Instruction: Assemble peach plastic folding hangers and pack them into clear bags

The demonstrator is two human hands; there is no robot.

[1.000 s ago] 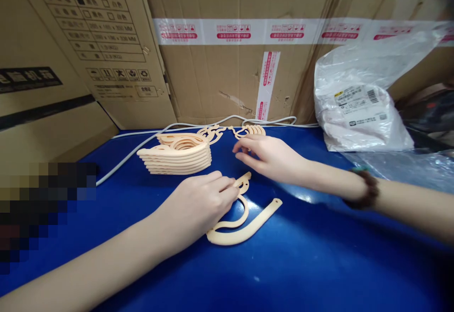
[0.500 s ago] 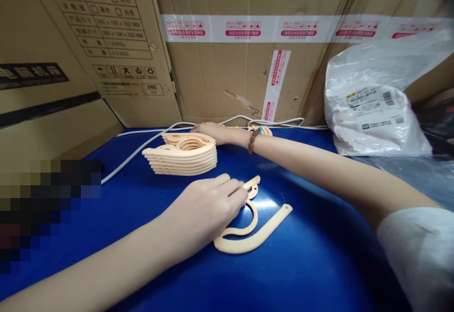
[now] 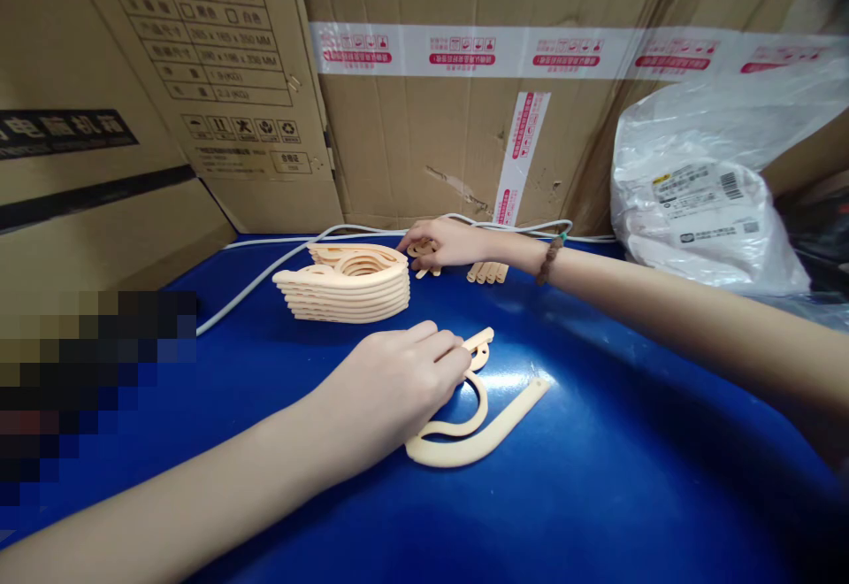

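My left hand (image 3: 404, 380) is closed on a flat, pale wooden piece with curved cut-outs (image 3: 457, 453), which lies on the blue table. A short light strip and a small ring-like part (image 3: 481, 356) stick out past its fingertips, which are hidden. Farther back, my right hand (image 3: 451, 243) has its fingers curled over small wooden parts (image 3: 424, 252), partly covered by the hand. Left of it stands a neat stack of curved wooden pieces (image 3: 351, 288). A row of short wooden sticks (image 3: 487, 272) lies beneath the right wrist.
A white cable (image 3: 265, 296) runs along the back of the blue table (image 3: 584, 495). Cardboard boxes (image 3: 411, 150) rise behind and on the left. At the back right sits a white plastic bag with labels (image 3: 709, 203).
My right hand has moved right from behind the stack, over the small wooden parts, uncovering the row of sticks. My left hand stays on its piece; the view has shifted slightly.
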